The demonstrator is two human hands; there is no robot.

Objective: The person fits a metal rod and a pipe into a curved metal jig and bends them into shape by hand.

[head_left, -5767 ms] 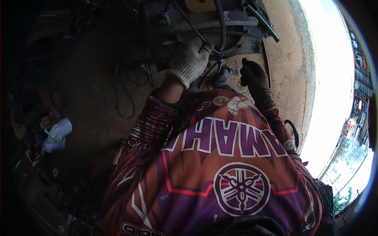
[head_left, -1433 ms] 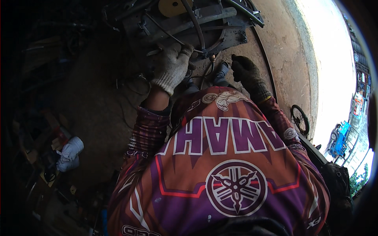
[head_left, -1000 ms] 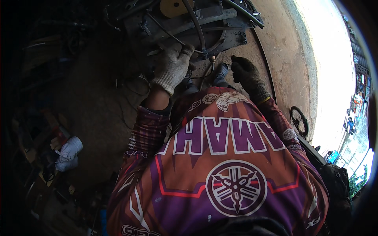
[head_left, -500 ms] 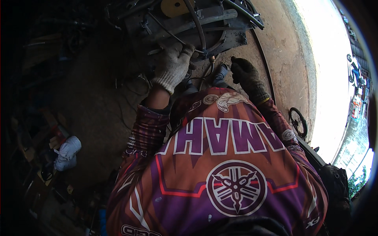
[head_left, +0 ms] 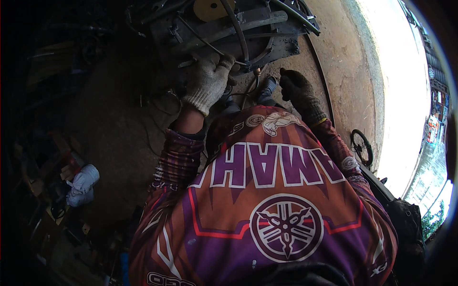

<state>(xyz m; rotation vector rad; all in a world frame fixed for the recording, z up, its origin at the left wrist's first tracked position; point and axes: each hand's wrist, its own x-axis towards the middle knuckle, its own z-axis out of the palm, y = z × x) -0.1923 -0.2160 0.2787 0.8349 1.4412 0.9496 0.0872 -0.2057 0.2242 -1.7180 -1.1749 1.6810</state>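
As almost nothing shifts over the last second, left hand (head_left: 209, 80) keeps its grip closed around a thin rod (head_left: 195, 33), near edge of the counter (head_left: 284, 48). Right hand (head_left: 296, 89) curled off counter's near-right corner, contents untellable. Seemingly a steady hold.

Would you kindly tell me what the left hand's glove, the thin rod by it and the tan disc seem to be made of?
Glove: likely cotton or similar yarn, matte, with knit texture visible. Thin rod: probably metal, by its dull grey look. Tan disc: perhaps wood or fibreboard, flat and matte, though unclear.
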